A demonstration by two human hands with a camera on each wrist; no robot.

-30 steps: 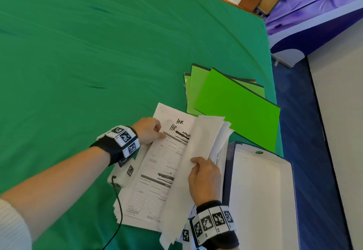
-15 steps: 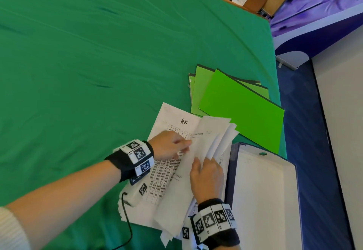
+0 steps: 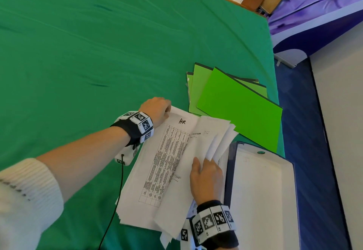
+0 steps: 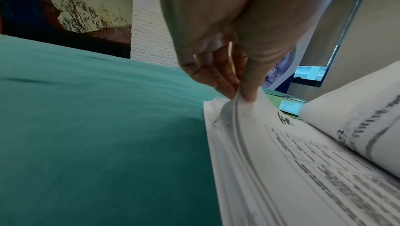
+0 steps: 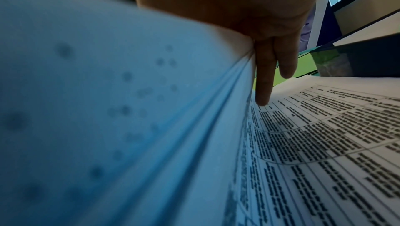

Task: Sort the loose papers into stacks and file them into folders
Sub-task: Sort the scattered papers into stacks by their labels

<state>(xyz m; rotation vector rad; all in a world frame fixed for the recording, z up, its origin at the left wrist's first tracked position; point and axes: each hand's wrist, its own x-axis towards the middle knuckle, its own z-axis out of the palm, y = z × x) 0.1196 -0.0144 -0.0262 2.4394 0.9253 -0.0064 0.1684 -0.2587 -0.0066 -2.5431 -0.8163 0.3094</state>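
Note:
A stack of white papers [image 3: 157, 181] lies on the green cloth; its top sheet bears "HR" and a printed table. My left hand [image 3: 167, 111] pinches the far left corner of the top sheets, and the left wrist view shows thumb and fingers of that hand [image 4: 239, 97] raising that corner of the stack [image 4: 292, 161]. My right hand [image 3: 202, 162] holds a bundle of turned-over sheets [image 3: 208, 138] folded to the right. In the right wrist view, that hand's fingers [image 5: 265, 84] stretch along the bundle [image 5: 140, 110] above the table page [image 5: 335, 135]. Several green folders [image 3: 239, 110] lie fanned just beyond.
An open dark blue box file [image 3: 334, 200] with a white inside lies right of the papers, at the table's right edge. A black cable [image 3: 117, 196] runs from my left wrist toward me. The green cloth [image 3: 88, 53] spreads wide to the left and far side.
A form sheet has gone over onto the right-hand bundle, and the table page now shows. My left hand moved from mid-page to the far left corner and pinched it.

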